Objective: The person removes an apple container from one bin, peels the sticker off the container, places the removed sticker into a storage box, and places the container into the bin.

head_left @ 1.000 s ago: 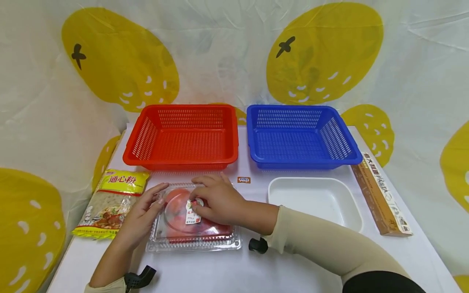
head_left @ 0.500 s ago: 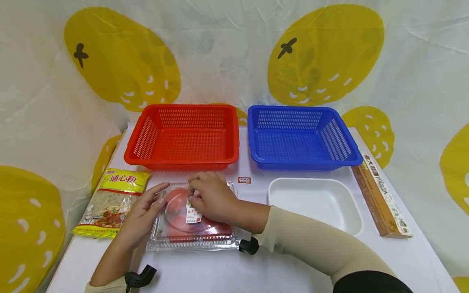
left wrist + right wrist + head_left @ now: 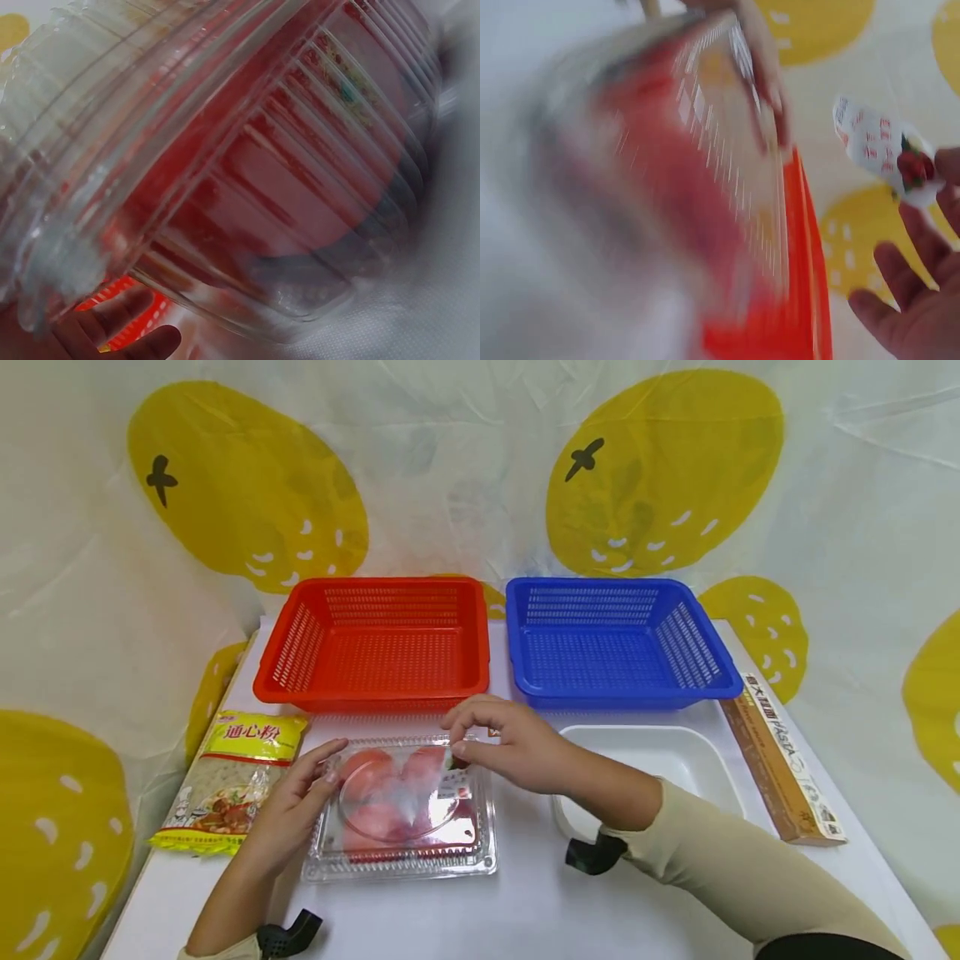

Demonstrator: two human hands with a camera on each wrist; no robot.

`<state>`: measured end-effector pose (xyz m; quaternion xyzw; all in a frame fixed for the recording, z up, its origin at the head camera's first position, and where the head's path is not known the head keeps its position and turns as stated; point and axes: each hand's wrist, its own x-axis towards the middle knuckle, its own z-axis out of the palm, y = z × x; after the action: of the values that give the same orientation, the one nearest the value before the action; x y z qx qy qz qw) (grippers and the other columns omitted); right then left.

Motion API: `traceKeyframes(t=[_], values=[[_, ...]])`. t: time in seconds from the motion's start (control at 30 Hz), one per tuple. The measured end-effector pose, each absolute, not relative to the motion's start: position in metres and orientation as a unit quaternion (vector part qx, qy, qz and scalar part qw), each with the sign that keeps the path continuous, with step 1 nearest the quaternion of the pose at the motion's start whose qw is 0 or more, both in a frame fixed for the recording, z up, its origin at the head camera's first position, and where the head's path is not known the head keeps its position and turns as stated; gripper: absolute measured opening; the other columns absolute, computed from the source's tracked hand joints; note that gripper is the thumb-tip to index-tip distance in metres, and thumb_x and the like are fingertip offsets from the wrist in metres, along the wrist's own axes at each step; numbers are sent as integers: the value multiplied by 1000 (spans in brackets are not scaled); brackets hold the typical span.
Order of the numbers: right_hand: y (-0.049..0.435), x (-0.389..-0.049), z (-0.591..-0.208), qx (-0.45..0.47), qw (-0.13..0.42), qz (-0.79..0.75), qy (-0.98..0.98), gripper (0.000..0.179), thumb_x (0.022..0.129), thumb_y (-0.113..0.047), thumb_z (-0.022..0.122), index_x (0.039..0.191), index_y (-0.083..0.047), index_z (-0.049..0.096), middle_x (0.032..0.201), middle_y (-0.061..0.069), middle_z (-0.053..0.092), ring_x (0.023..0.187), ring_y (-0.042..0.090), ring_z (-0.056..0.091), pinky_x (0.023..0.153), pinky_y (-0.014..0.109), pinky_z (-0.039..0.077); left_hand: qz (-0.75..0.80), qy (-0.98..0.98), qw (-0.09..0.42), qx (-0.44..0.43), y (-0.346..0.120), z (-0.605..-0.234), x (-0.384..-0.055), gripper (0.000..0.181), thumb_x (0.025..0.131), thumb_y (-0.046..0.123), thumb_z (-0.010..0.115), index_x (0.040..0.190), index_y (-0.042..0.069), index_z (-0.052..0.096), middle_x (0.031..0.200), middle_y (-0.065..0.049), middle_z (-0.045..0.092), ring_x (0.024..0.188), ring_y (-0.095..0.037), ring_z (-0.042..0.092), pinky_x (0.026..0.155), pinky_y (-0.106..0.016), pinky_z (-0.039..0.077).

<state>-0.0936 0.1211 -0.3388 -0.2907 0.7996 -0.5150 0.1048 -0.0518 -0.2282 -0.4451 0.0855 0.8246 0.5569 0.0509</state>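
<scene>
A clear plastic clamshell box (image 3: 405,852) with red, round fruits (image 3: 367,774) inside lies before me, its lid closed. My left hand (image 3: 288,806) rests against the box's left side, fingers extended along its edge; in the left wrist view a few fingers show beyond the ribbed wall. My right hand (image 3: 517,743) pinches a white sticker label (image 3: 881,146) between thumb and index finger, above the box's right back corner. Red print and a fruit picture mark the label, which hangs free in the right wrist view. The other right fingers (image 3: 900,274) are spread.
Behind the box stand a red basket (image 3: 375,702) and a blue basket (image 3: 622,693). A white tray (image 3: 690,760) sits at right, partly under the right forearm. A pasta box (image 3: 783,768) lies at the right edge, a yellow-topped macaroni bag (image 3: 232,777) at left.
My right hand has peeled the label off the lid and moved right with it, away from the lid's middle. The left hand has stayed at the box's left side.
</scene>
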Motion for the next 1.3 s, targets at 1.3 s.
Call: traceKeyframes(t=[1.3], values=[[337, -104, -422, -52, 265, -383, 883, 12, 101, -19, 74, 103, -8, 78, 91, 3, 73, 91, 22, 61, 79, 33, 50, 576, 812, 61, 71, -226, -447, -51, 48, 114, 21, 53, 161, 18, 47, 153, -16, 51, 122, -14, 59, 99, -19, 49]])
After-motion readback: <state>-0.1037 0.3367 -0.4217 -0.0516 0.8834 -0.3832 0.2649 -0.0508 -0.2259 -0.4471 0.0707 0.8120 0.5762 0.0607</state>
